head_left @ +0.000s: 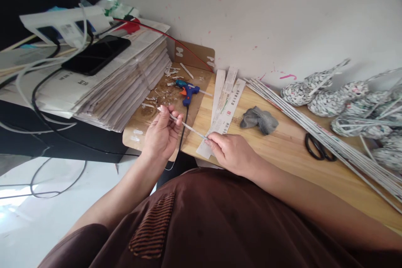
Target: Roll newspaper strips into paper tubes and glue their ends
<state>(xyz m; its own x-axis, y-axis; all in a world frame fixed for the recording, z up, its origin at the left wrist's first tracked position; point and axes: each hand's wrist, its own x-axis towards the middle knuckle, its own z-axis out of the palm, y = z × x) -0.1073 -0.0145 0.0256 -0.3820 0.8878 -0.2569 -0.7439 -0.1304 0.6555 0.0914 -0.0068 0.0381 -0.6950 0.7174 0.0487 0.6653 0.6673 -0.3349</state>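
Looking from far away, I see a thin paper stick (pixel 191 129) held above the near side of the table (pixel 282 146). The left hand (pixel 162 134) pinches it near one end, between thumb and fingers; the right hand (pixel 230 150) pinches it farther along. Beyond it lie a blue glue gun (pixel 189 92) and flat paper strips (pixel 226 111); to the right, a grey cloth (pixel 265 122) and black scissors (pixel 320 150).

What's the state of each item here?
Paper rod: held slanted between left hand and right hand.
Glue gun: lying on cardboard, cord attached.
Phone: flat on paper stack, screen dark.
Scissors: partly hidden by rod bundle; open or shut unclear.
Gray cloth: crumpled.
Paper strips: flat, partly overlapping.
Woven paper pieces: grouped beside rod bundle.
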